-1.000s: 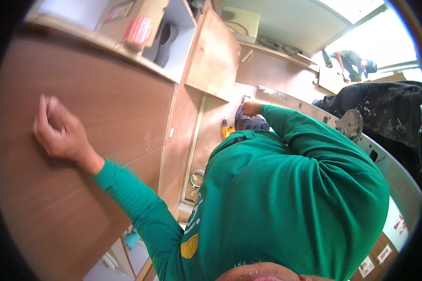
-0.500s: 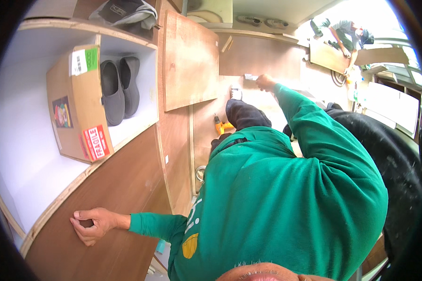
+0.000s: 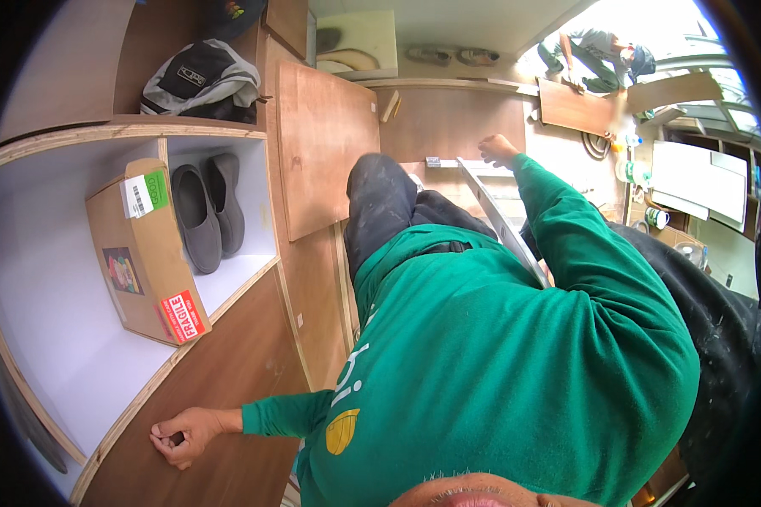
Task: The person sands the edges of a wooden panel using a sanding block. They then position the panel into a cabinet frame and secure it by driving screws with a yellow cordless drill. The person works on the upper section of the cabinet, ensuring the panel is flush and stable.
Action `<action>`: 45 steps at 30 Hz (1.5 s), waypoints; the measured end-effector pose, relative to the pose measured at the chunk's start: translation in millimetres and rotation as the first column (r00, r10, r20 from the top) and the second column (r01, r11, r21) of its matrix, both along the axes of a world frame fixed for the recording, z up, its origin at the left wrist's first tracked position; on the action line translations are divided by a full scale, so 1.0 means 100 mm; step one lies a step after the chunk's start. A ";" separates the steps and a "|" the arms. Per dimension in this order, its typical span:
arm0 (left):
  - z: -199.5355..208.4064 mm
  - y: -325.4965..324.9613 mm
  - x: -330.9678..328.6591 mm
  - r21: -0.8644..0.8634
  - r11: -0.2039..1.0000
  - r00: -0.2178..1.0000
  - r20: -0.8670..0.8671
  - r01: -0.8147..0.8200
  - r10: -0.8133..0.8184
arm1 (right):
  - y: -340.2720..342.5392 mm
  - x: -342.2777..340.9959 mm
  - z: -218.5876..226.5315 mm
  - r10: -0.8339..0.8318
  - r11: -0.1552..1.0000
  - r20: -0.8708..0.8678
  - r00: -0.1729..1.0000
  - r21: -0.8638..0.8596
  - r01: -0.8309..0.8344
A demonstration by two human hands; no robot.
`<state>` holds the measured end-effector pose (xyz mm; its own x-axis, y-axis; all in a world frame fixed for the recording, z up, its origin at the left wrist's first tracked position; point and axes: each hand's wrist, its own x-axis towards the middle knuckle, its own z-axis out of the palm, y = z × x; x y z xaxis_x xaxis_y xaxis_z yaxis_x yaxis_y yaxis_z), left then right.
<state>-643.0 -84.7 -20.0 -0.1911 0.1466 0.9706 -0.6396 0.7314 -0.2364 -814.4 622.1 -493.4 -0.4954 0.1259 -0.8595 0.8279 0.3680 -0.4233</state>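
Observation:
My left hand [image 3: 184, 437] is at the brown wooden panel [image 3: 254, 414] below a white-lined shelf compartment [image 3: 51, 253]. Its fingers and thumb are bent into a ring, with a dark spot between them; whether that is a small object or just a gap is unclear. Reaching forward, my right hand [image 3: 497, 149] hangs with loosely bent fingers and nothing visible in them. Below it stands an aluminium ladder [image 3: 499, 215], its upper end near my legs and partly hidden by my green sleeve and body. Hand and ladder seem apart.
A cardboard box [image 3: 148, 262] and dark clogs [image 3: 201, 220] sit in the compartment. A grey-black bag [image 3: 201, 80] lies above. A wooden door [image 3: 325, 152] stands out ahead. At the far right, another person [image 3: 596, 59] bends over a wooden board [image 3: 575, 108].
My view and body have shifted, bringing the ladder rail into sight. The right hand has moved slightly right, away from the ladder's end. My left hand stays at the panel; the drill is now hidden.

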 end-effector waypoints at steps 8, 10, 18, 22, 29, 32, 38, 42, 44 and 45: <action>0.04 0.46 -0.57 0.320 0.854 0.866 -0.432 0.409 -0.253 | 0.59 -0.38 0.27 -0.073 0.994 -0.029 0.997 0.077 0.075; 0.04 0.59 -0.75 0.313 0.825 0.829 -0.477 0.470 -0.291 | 0.83 -0.57 0.39 -0.092 0.989 -0.112 0.989 0.103 0.104; 0.00 0.69 -0.94 0.322 0.924 0.911 -0.408 0.208 -0.062 | 1.26 -2.13 1.12 0.144 0.981 -0.487 0.861 0.183 -0.061; 0.01 0.86 -1.08 0.382 0.875 0.897 -0.426 0.297 -0.118 | 0.99 -3.37 1.66 0.464 0.882 -0.612 0.641 0.385 -0.272; 0.04 0.76 -1.34 0.518 0.855 0.933 -0.328 0.043 0.151 | -0.35 -5.05 2.83 0.704 0.667 -0.700 0.115 0.599 -0.443; 0.01 0.41 -1.07 0.355 0.930 0.949 -0.247 -0.098 0.194 | -0.68 -5.46 3.24 0.754 0.602 -0.657 0.013 0.683 -0.413; -0.11 0.61 -1.30 0.401 0.893 0.889 -0.307 -0.203 0.340 | -0.65 -5.77 4.02 0.683 0.671 -0.729 0.043 0.604 -0.430; -0.18 0.93 -1.52 0.563 0.768 0.865 -0.173 -0.305 0.470 | -0.63 -5.72 3.95 0.734 0.604 -0.677 -0.051 0.686 -0.406; -0.22 0.77 -1.14 0.291 0.678 0.714 0.025 -0.675 0.700 | -0.70 -5.68 4.04 0.786 0.556 -0.617 -0.024 0.724 -0.407; -0.25 0.76 -1.03 0.091 0.597 0.603 0.152 -0.797 0.783 | -0.54 -5.85 3.61 0.729 0.578 -0.680 -0.073 0.669 -0.467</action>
